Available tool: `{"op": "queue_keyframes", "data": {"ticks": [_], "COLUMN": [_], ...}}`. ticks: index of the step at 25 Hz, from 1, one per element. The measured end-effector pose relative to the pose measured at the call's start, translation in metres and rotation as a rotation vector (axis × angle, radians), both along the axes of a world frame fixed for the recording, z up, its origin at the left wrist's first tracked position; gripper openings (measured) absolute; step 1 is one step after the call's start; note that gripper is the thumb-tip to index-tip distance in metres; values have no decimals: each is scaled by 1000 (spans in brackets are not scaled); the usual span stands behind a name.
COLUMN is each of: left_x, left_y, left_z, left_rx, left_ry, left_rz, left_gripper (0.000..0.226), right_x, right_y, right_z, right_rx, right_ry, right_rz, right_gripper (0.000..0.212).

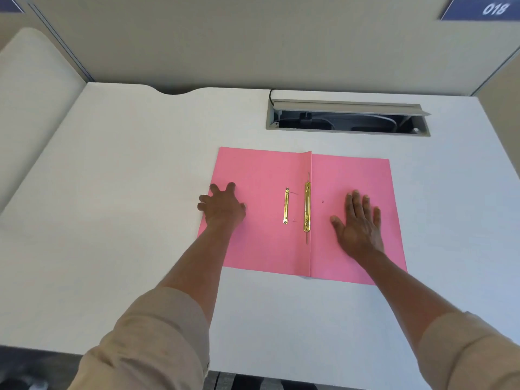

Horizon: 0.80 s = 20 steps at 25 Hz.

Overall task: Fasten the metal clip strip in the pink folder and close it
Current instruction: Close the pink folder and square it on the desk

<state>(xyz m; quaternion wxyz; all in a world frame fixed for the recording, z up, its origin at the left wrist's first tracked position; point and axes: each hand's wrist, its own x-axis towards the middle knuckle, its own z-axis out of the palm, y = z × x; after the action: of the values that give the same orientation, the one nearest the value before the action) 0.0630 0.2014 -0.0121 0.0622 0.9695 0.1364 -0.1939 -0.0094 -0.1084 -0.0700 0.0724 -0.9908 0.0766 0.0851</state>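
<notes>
The pink folder (264,243) lies open and flat on the white desk (126,178). A loose gold metal clip strip (286,205) rests on the left flap, near the fold. A longer gold fastener bar (307,206) sits along the fold itself. My left hand (223,205) lies at the left flap's outer edge with fingers spread, holding nothing. My right hand (358,223) is flat on the right flap, fingers apart, palm down. Neither hand touches the metal parts.
An open cable tray (347,119) with a raised grey lid is set into the desk behind the folder. Beige partition walls (225,43) enclose the desk at back and sides. A blue label reading 018 (484,8) hangs at top right.
</notes>
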Motion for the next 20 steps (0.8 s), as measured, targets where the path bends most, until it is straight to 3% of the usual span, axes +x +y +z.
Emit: {"op": "queue_keyframes", "data": {"ticks": [4,14,18,20], "left_x": [6,20,24,24], "left_y": [11,51,59,55], "left_z": [0,-11,-2,9], "left_rx": [-92,-437,-444,-434], "left_ry": [-74,-214,-299,-350], "left_rz": [74,420,338,295], "left_gripper": [47,55,35,36], "right_x": [0,1,1,1], "right_y": [-1,-1,0,0], "right_z": [-1,-3,-2,-1], "right_rx": [-7,-8,1,-3], "right_ry": [0,4,-4,0], "right_rz": [3,-5,-3,-2], "right_gripper": [75,76,76,75]}}
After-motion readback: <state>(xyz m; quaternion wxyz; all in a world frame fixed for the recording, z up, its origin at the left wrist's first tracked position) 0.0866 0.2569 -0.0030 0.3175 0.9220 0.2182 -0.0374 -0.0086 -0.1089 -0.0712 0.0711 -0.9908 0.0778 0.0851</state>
